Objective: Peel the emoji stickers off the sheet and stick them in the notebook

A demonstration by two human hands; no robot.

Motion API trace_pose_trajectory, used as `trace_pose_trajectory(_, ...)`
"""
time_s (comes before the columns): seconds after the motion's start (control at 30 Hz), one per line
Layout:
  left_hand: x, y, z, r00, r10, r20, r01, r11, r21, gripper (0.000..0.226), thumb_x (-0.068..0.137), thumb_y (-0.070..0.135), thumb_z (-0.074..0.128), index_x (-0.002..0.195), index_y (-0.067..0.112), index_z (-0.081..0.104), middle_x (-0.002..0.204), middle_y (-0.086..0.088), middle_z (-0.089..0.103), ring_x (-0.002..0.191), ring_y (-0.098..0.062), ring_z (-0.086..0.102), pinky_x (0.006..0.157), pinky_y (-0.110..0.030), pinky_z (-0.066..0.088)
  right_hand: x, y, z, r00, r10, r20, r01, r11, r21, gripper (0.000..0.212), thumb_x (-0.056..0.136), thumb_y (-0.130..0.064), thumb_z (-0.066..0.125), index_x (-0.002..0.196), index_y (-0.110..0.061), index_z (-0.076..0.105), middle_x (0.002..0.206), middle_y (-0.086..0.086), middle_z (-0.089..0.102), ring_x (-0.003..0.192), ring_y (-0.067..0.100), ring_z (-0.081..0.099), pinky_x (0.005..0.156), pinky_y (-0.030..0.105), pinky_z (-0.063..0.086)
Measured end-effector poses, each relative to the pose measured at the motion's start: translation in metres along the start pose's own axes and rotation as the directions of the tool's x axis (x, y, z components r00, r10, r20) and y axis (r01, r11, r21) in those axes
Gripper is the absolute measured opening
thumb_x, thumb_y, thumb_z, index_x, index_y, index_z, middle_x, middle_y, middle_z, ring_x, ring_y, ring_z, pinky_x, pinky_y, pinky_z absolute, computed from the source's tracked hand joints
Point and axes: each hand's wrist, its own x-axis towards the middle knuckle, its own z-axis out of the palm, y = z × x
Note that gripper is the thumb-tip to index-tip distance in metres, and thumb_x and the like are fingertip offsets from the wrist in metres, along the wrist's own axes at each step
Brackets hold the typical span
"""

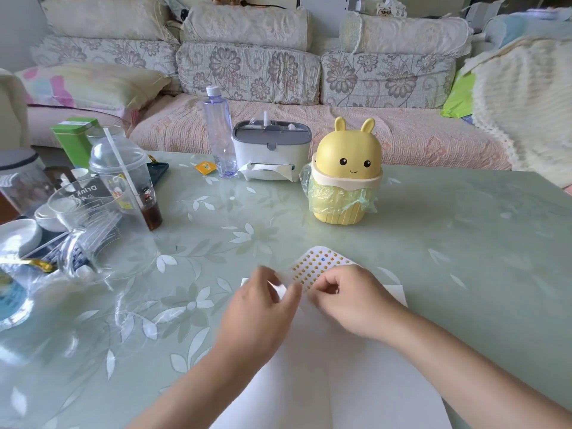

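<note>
Sticker sheet [320,264] curls up over the notebook's [325,382] far edge, by the table's [433,243] near side. The left hand [263,308] pinches its corner, and the right hand [349,301], fingers curled, pinches its near edge. I'd hold it taut and lift one sticker's rim slowly.

The near half of the white sheet of tiny yellow emoji stickers [322,264] is hidden behind your two hands, and the faces on it are too small to read. Your left hand [263,305] pinches the sheet's near-left corner, its fingertips smeared by blur. Your right hand [349,301] curls over the sheet's near edge; whether its fingers hold a sticker cannot be told. The open white paper notebook [309,382] runs off the near edge, partly under your forearms. At the left, a round white ceramic dish [18,236] is cut by the frame.
</note>
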Motion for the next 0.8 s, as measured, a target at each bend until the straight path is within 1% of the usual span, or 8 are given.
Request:
trace_pose_trajectory(0.1, 0.005, -0.015, -0.006, 0.954, 0.277, -0.117, -0.260, 0.956, 0.137, 0.021, 0.092, 0.035, 0.062, 0.102, 0.030, 0.043, 0.091, 0.019, 0.045, 0.086, -0.006, 0.046, 0.067, -0.018, 0.033, -0.006, -0.005, 0.004, 0.996, -0.087, 0.035, 0.094, 0.930, -0.355, 0.011, 0.088, -0.043, 0.058, 0.082, -0.036, 0.063, 0.084, -0.020, 0.068, 0.083, 0.003, 0.061, 0.067, 0.025, 0.044)
trace_pose_trajectory(0.17, 0.015, -0.026, -0.007, 0.898, 0.440, 0.016, -0.434, 0.878, 0.201, 0.014, 0.092, 0.030, 0.061, 0.105, 0.032, 0.058, 0.103, 0.021, 0.050, 0.103, -0.008, 0.049, 0.081, -0.014, 0.037, -0.007, -0.005, 0.006, 0.991, -0.131, 0.036, 0.134, 0.905, -0.404, 0.009, 0.090, -0.042, 0.056, 0.084, -0.036, 0.060, 0.084, -0.019, 0.065, 0.088, 0.006, 0.060, 0.068, 0.025, 0.040)
trace_pose_trajectory(0.27, 0.020, -0.037, -0.001, 0.797, 0.509, 0.326, -0.590, 0.770, 0.241, 0.031, 0.097, 0.037, 0.056, 0.127, 0.043, 0.062, 0.137, 0.017, 0.051, 0.128, -0.006, 0.042, 0.105, -0.024, 0.035, -0.007, 0.002, 0.006, 0.993, -0.120, 0.005, 0.112, 0.910, -0.398, 0.014, 0.088, -0.040, 0.057, 0.076, -0.033, 0.057, 0.067, -0.019, 0.058, 0.076, 0.005, 0.055, 0.063, 0.026, 0.038)
trace_pose_trajectory(0.37, 0.016, -0.036, 0.003, 0.770, 0.489, 0.410, -0.626, 0.702, 0.340, 0.040, 0.096, 0.053, 0.041, 0.131, 0.047, 0.058, 0.134, 0.016, 0.051, 0.124, -0.009, 0.042, 0.104, -0.029, 0.033, -0.007, 0.013, 0.003, 0.999, -0.039, -0.025, 0.028, 0.937, -0.347, 0.015, 0.085, -0.037, 0.059, 0.071, -0.032, 0.059, 0.066, -0.030, 0.059, 0.070, 0.003, 0.055, 0.058, 0.024, 0.038)
trace_pose_trajectory(0.5, 0.014, -0.028, 0.005, 0.771, 0.520, 0.367, -0.629, 0.711, 0.315, 0.064, 0.088, 0.070, 0.019, 0.117, 0.044, 0.069, 0.111, 0.013, 0.055, 0.104, -0.010, 0.045, 0.092, -0.027, 0.034, -0.009, 0.025, 0.002, 0.999, 0.029, -0.035, -0.037, 0.961, -0.274, 0.015, 0.085, -0.033, 0.060, 0.071, -0.030, 0.062, 0.064, -0.027, 0.061, 0.068, 0.002, 0.057, 0.059, 0.023, 0.041)
trace_pose_trajectory(0.63, 0.014, -0.025, 0.013, 0.743, 0.555, 0.375, -0.659, 0.703, 0.266, 0.043, 0.095, 0.054, 0.036, 0.103, 0.030, 0.072, 0.112, 0.009, 0.057, 0.106, -0.016, 0.050, 0.090, -0.031, 0.041, -0.013, 0.033, 0.000, 0.998, 0.053, -0.032, -0.059, 0.970, -0.234, 0.014, 0.087, -0.034, 0.060, 0.076, -0.028, 0.067, 0.068, -0.018, 0.065, 0.066, 0.004, 0.057, 0.061, 0.025, 0.044)
trace_pose_trajectory(0.7, 0.015, -0.025, 0.017, 0.750, 0.533, 0.392, -0.650, 0.705, 0.284, 0.027, 0.095, 0.044, 0.048, 0.108, 0.030, 0.067, 0.118, 0.011, 0.056, 0.110, -0.015, 0.049, 0.096, -0.034, 0.041, -0.016, 0.036, 0.001, 0.998, 0.026, -0.058, -0.038, 0.972, -0.231, 0.013, 0.087, -0.032, 0.060, 0.078, -0.026, 0.067, 0.070, -0.013, 0.066, 0.067, 0.005, 0.057, 0.062, 0.025, 0.044)
trace_pose_trajectory(0.8, 0.014, -0.024, 0.022, 0.759, 0.528, 0.382, -0.647, 0.674, 0.356, 0.033, 0.094, 0.045, 0.046, 0.124, 0.040, 0.059, 0.121, 0.013, 0.052, 0.111, -0.013, 0.045, 0.098, -0.031, 0.039, -0.020, 0.041, 0.002, 0.993, -0.100, -0.067, 0.076, 0.952, -0.298, 0.011, 0.090, -0.034, 0.060, 0.083, -0.028, 0.066, 0.074, -0.014, 0.063, 0.074, 0.005, 0.057, 0.066, 0.024, 0.045)
